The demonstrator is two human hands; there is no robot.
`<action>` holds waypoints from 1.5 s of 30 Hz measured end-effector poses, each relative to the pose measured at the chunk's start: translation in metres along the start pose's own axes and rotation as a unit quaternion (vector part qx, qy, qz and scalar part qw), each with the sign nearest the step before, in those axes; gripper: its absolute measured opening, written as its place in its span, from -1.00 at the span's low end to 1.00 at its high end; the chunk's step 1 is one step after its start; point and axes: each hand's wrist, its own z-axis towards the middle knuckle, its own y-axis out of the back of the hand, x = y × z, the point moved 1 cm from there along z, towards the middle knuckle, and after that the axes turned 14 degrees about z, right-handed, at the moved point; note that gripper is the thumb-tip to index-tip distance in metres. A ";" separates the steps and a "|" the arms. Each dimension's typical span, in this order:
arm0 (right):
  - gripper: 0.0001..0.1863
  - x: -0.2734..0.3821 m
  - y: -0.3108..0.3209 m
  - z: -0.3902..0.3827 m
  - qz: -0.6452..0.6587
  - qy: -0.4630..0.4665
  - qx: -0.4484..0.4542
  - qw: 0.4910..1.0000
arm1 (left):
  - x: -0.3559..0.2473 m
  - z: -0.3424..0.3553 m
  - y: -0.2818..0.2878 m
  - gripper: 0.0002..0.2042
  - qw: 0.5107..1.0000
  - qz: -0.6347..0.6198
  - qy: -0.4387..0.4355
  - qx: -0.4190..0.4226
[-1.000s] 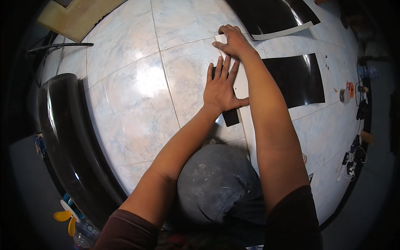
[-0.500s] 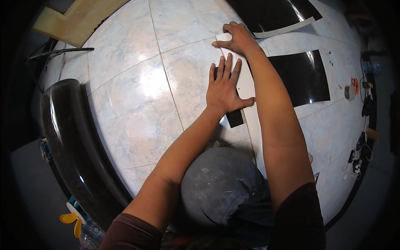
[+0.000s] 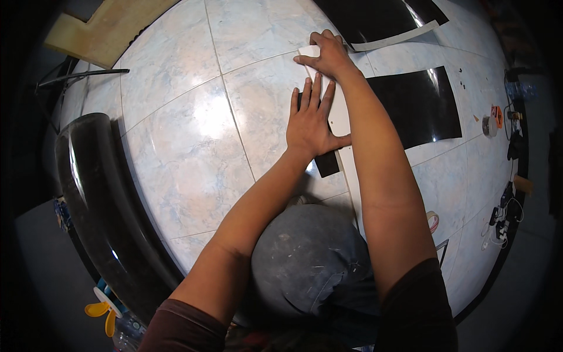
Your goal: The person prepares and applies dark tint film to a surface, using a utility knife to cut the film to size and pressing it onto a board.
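My left hand point(image 3: 308, 126) lies with fingers spread on a long white board point(image 3: 339, 102) and a black sheet piece point(image 3: 327, 167) beside and under it, its thumb reaching across the board. At the board's far end, my right hand point(image 3: 329, 56) has its fingers curled over the board, thumb out toward its left edge. A glossy black sheet point(image 3: 431, 108) lies to the right, partly hidden by my right forearm. Another black sheet point(image 3: 384, 17) with a pale strip along its edge lies beyond my right hand.
A black roll point(image 3: 108, 211) lies along the left, a tan board point(image 3: 102, 38) and black bar point(image 3: 97, 73) at the back left. A tape roll point(image 3: 433, 220), small containers point(image 3: 488, 126) and tangled cables point(image 3: 501, 220) are at the right. My grey-clad knee point(image 3: 302, 252) rests below my hands on tiles point(image 3: 176, 152).
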 end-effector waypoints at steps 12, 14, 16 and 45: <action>-0.24 -0.002 -0.004 0.000 0.004 -0.020 -0.017 1.000 | -0.001 0.001 -0.003 0.31 1.000 0.014 -0.003 -0.020; -0.25 -0.002 -0.005 0.001 0.007 -0.020 -0.018 1.000 | 0.000 0.001 -0.006 0.36 1.000 0.020 -0.003 -0.020; -0.25 -0.005 -0.007 0.002 0.011 -0.024 -0.015 1.000 | 0.000 0.001 -0.006 0.36 1.000 0.013 -0.001 -0.017; 0.01 0.037 0.077 -0.395 0.012 -0.190 -0.004 0.982 | -0.011 0.001 0.000 0.31 0.992 0.114 -0.044 -0.024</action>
